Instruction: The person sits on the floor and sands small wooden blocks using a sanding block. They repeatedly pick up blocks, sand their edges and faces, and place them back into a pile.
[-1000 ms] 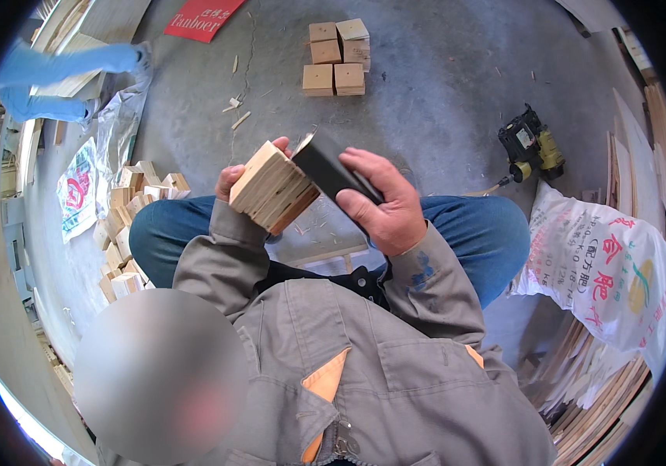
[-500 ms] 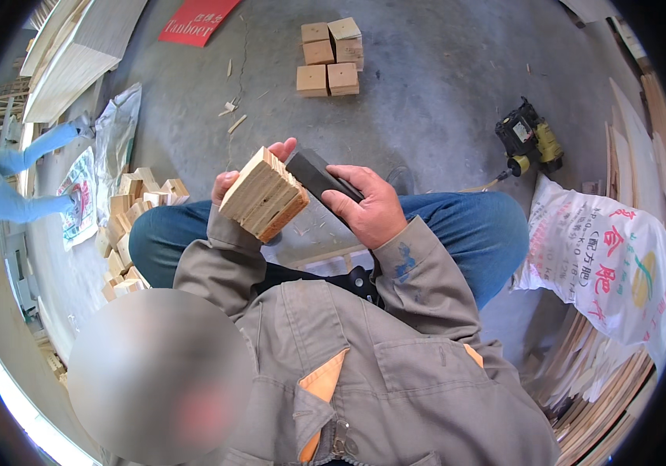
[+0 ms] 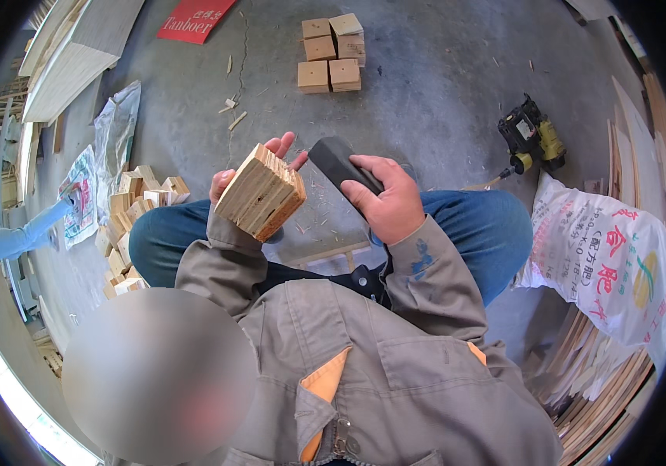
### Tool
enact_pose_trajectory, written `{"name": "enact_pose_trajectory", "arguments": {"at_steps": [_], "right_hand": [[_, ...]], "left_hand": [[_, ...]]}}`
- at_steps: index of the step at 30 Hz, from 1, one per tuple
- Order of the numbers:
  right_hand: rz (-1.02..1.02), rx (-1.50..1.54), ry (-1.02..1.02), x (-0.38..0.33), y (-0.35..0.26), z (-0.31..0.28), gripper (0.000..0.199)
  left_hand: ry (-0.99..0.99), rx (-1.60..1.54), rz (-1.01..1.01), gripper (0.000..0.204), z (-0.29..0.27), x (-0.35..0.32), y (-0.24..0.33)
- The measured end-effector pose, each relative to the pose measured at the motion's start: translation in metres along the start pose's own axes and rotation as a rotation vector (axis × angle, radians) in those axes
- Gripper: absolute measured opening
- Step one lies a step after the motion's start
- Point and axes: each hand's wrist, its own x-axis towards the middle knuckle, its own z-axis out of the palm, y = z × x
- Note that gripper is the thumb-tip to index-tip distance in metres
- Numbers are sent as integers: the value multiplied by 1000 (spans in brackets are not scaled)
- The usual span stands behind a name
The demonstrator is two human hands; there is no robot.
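Observation:
My left hand (image 3: 222,186) grips a layered plywood block (image 3: 261,193), its thumb on the near-left side and the fingers reaching round behind the far end. The block is pale, with striped edges and a browner face at its lower right. In my right hand (image 3: 392,200) is a dark grey, bar-shaped sanding block (image 3: 338,163), thumb on the near side and fingers on top. A small gap separates it from the plywood block. Both hands are held up between my knees.
Several finished-looking wood blocks (image 3: 330,50) stand grouped on the floor ahead. More blocks (image 3: 127,221) are heaped by my left knee. A black-and-yellow power tool (image 3: 533,136) lies to the right, near a white sack (image 3: 605,256) and wood strips. Another person's leg (image 3: 26,233) shows far left.
My right hand has drawn the sanding block away from the plywood block, to the right. The plywood block has tilted slightly in my left hand. The other person's legs have shifted left.

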Motion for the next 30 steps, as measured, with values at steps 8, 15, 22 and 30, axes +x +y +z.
{"name": "enact_pose_trajectory", "arguments": {"at_steps": [8, 15, 22, 30], "right_hand": [[21, 126, 21, 5, -6, 4, 43], [36, 139, 38, 7, -7, 4, 45], [47, 104, 24, 7, -5, 8, 44], [51, 19, 4, 10, -8, 11, 46]], "left_hand": [[-141, 105, 66, 77, -14, 1, 0], [-80, -30, 72, 79, -17, -7, -5], [-119, -191, 10, 78, -30, -11, 5], [87, -163, -7, 82, -27, -13, 17]]}}
